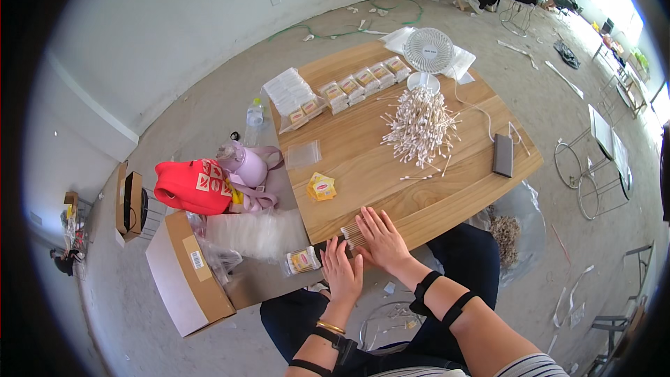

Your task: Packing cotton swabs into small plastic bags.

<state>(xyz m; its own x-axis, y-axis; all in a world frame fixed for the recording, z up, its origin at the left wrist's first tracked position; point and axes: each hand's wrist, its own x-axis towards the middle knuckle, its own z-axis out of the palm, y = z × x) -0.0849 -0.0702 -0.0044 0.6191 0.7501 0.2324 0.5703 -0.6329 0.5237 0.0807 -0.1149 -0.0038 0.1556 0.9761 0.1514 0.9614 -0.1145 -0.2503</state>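
Observation:
At the table's near edge a short row of cotton swabs [351, 235] lies side by side. My right hand [384, 239] rests flat over the right part of that row, fingers stretched out. My left hand [342, 270] is at the row's near left end, its fingers extended and the palm side hidden. Just left of it lies a small clear packet of swabs [302, 260] with a yellow and white label. Farther off on the wooden table [349, 174] is a big loose heap of cotton swabs [421, 128], with a few strays in front.
Yellow cards [322, 187] and a clear bag [304, 154] lie at the table's left. Packed swab packets [363, 84] line the far side by a white fan [428, 56]. A grey power bank [502, 155] sits right. An open carton [185, 272] and red bag [192, 186] stand left.

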